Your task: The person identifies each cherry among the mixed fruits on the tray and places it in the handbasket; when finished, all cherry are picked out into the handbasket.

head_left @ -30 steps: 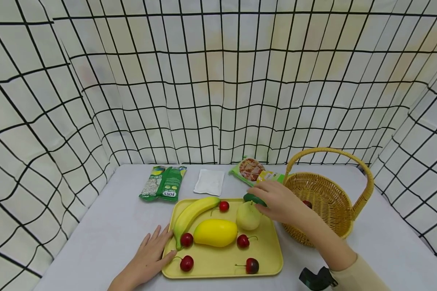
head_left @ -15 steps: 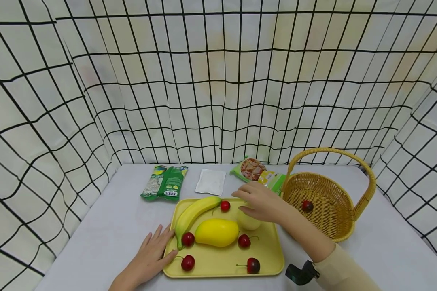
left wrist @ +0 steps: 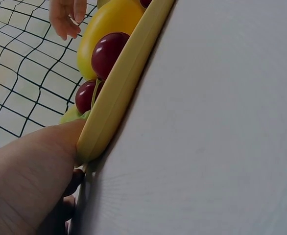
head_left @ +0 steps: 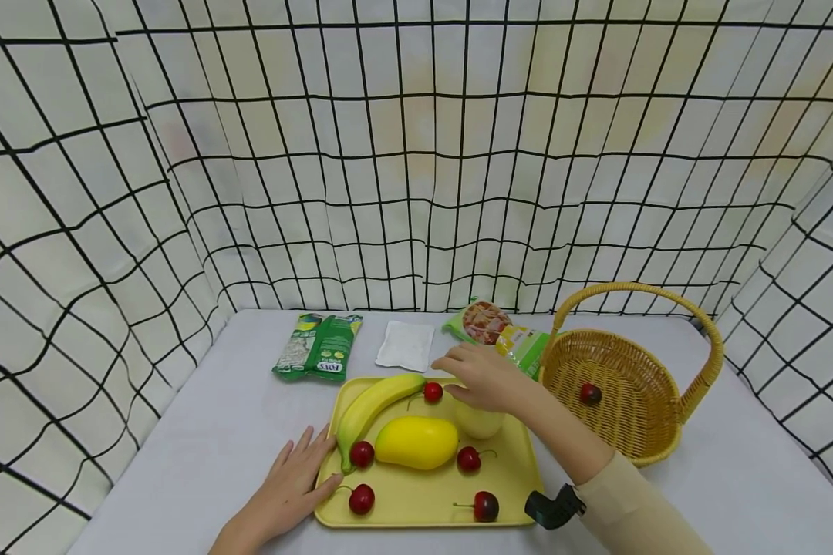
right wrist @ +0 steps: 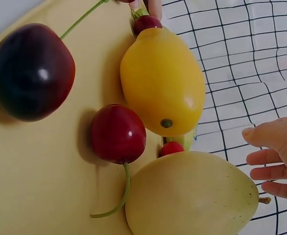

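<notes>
Over the yellow rectangular tray (head_left: 409,497), I'm seeing the right hand (head_left: 482,376) hovering, fingers loosely parted, gripping nothing. Small round red cherry (head_left: 433,392) is lying just left of its thumb; smooth pale-yellow pear (right wrist: 195,196) is pointing its stem (right wrist: 264,200) handward. Left hand (head_left: 288,478) is resting farther off.

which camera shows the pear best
The right wrist view: the pear appears large there, its stem visible, though the bottom edge crops it. In the head view, the right hand hides its upper part. The left wrist view shows at most a pale sliver, too little to be sure.
</notes>
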